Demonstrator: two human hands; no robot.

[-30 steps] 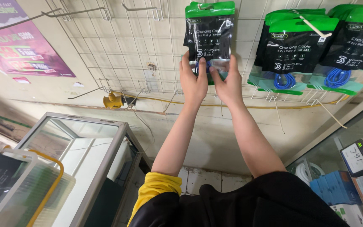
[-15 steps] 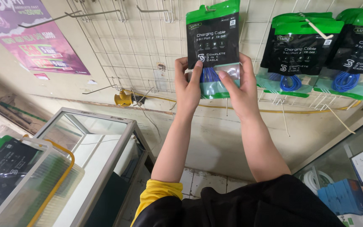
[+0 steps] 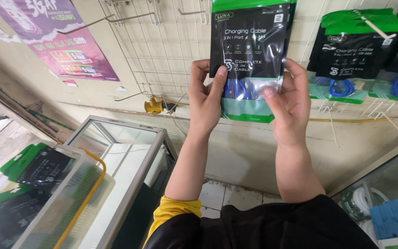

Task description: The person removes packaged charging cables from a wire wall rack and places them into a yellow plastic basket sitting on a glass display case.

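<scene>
the pale wall [image 3: 263, 152] fills the back of the view, and a white wire grid panel [image 3: 162, 50] is fixed flat against it, with bare metal hooks sticking out near its top. a purple and pink poster [image 3: 56, 41] hangs on the wall to the left of the grid. below it, at the lower left, stands a glass display case [image 3: 120, 157] with a metal frame, and a clear plastic box [image 3: 47, 203] with a yellow edge sits in front of it, with green and black packets inside. on the right side of the grid hang more cable packets [image 3: 355, 55], black with green tops and coiled blue cables showing through their clear windows. a small yellow fitting [image 3: 153, 106] sits on the wall just under the grid.

both arms are raised toward the grid. between the hands is a black and green cable packet [image 3: 252, 41], held upright against the wire grid, its top edge cut off by the frame, a blue cable visible in its clear lower part. the left hand [image 3: 206, 99] pinches the packet's lower left edge, thumb in front and fingers behind. the right hand [image 3: 291, 103] pinches the lower right edge the same way.
</scene>
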